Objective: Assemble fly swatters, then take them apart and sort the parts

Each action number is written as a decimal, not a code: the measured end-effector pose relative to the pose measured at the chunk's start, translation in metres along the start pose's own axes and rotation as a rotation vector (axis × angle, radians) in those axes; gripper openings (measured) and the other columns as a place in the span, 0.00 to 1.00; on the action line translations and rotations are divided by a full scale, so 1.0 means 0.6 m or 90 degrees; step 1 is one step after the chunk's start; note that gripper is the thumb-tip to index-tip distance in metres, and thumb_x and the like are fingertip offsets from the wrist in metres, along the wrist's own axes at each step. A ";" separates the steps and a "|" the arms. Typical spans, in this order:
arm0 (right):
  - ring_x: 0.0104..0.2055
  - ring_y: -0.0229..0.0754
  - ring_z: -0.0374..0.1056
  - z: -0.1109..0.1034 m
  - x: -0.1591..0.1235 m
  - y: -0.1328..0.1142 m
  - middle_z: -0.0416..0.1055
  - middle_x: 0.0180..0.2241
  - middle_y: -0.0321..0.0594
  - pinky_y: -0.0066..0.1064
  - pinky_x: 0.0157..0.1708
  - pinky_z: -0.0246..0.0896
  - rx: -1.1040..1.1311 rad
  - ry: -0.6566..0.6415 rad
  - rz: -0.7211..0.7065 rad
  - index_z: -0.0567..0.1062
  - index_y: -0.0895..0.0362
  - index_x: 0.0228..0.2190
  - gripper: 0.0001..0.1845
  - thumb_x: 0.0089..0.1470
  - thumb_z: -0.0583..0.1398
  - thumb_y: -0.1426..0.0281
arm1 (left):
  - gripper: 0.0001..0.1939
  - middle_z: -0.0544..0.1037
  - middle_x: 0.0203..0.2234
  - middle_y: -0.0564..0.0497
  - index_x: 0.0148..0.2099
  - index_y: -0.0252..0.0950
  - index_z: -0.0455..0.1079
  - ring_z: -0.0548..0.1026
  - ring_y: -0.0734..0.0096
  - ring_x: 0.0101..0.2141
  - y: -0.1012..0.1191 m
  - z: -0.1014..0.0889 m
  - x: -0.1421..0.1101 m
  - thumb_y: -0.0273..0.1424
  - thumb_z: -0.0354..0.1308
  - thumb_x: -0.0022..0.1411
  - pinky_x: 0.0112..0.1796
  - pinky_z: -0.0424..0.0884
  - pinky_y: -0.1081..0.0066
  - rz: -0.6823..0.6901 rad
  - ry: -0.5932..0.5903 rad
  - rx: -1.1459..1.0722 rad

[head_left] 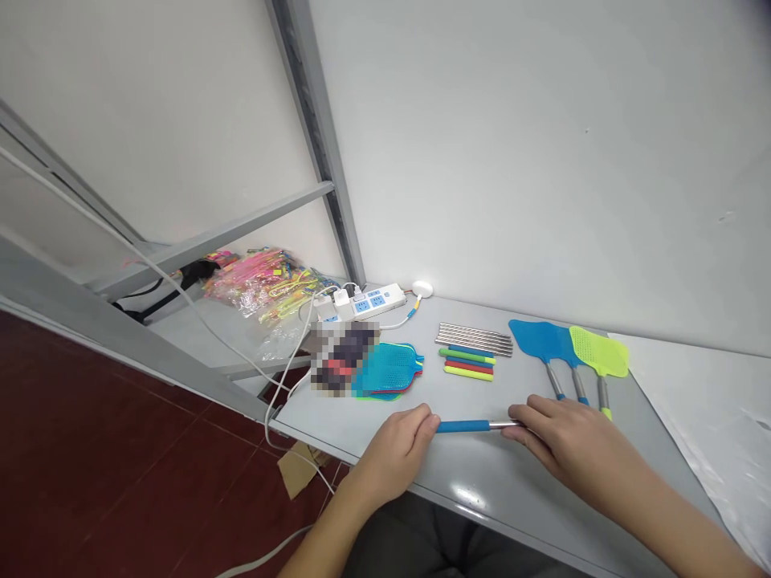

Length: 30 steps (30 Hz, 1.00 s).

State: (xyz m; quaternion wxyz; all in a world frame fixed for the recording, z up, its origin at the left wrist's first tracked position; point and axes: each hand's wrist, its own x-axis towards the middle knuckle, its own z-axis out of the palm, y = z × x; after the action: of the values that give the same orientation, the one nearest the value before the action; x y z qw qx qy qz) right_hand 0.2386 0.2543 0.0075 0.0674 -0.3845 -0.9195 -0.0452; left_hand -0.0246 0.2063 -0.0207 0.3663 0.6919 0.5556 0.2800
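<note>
My left hand (402, 445) is closed round the end of a blue handle grip (463, 426). A metal rod (501, 425) runs out of the grip's right end, and the fingers of my right hand (554, 433) pinch it. Beyond my hands lie several bare metal rods (473, 337) and a row of coloured handle grips (468, 367). Blue fly swatters (542, 339) and a yellow-green fly swatter (602, 349) with metal handles rest past my right hand. To the left is a stack of swatter heads (390, 369), a blue one on top.
A white power strip (377, 303) with plugs and cables stands against the wall. A pixelated dark object (346, 357) overlaps the swatter heads. Plastic bags of colourful items (265, 281) lie behind the grey metal frame (325, 160). White sheeting (704, 417) covers the table's right side.
</note>
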 end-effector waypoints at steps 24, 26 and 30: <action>0.25 0.39 0.64 0.011 0.064 -0.049 0.69 0.27 0.35 0.33 0.26 0.47 0.097 -0.050 -0.158 0.67 0.55 0.29 0.13 0.66 0.50 0.69 | 0.21 0.62 0.22 0.56 0.28 0.38 0.55 0.62 0.71 0.26 -0.018 -0.016 -0.024 0.41 0.35 0.73 0.30 0.54 0.71 -0.035 0.011 0.041; 0.26 0.39 0.64 0.022 0.086 -0.070 0.70 0.27 0.35 0.34 0.28 0.49 0.099 -0.061 -0.189 0.68 0.55 0.29 0.13 0.65 0.51 0.69 | 0.20 0.67 0.25 0.55 0.29 0.38 0.57 0.65 0.69 0.29 -0.009 -0.033 -0.034 0.41 0.39 0.72 0.32 0.54 0.70 -0.024 -0.022 0.115; 0.32 0.42 0.66 0.041 0.136 -0.115 0.72 0.30 0.38 0.36 0.35 0.54 0.116 -0.025 -0.251 0.72 0.56 0.32 0.10 0.64 0.53 0.68 | 0.11 0.72 0.29 0.52 0.38 0.41 0.62 0.67 0.64 0.30 -0.007 -0.043 -0.066 0.39 0.43 0.71 0.31 0.54 0.70 -0.077 -0.023 0.134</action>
State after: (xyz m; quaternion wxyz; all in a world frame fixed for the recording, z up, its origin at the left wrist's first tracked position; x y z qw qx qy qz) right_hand 0.1306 0.2668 -0.0057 0.0741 -0.1901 -0.9784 0.0334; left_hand -0.0563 0.1733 -0.0088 0.3183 0.6966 0.6158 0.1849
